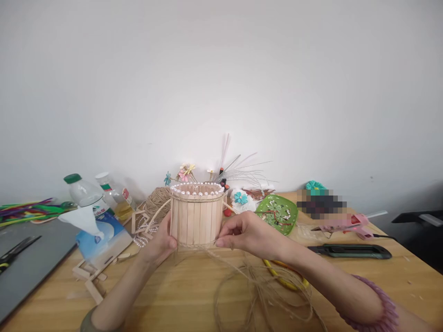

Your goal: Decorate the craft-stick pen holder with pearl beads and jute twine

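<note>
A round basket made of upright wooden craft sticks is held up in front of me, with white pearl beads along its rim and twine around its upper part. My left hand grips its left side, thumb at the lower edge. At the lower right edge, my right hand is closed, thumb and fingertips pinching against the basket's base where twine runs. Jute twine trails from the base down to a loose tangle on the table. Whatever sits between the right fingertips is too small to make out clearly.
Behind the basket stand a twine ball and craft flowers. A green dish of beads, a pink glue gun and a utility knife lie right. Left are a tissue box, bottles and scissors.
</note>
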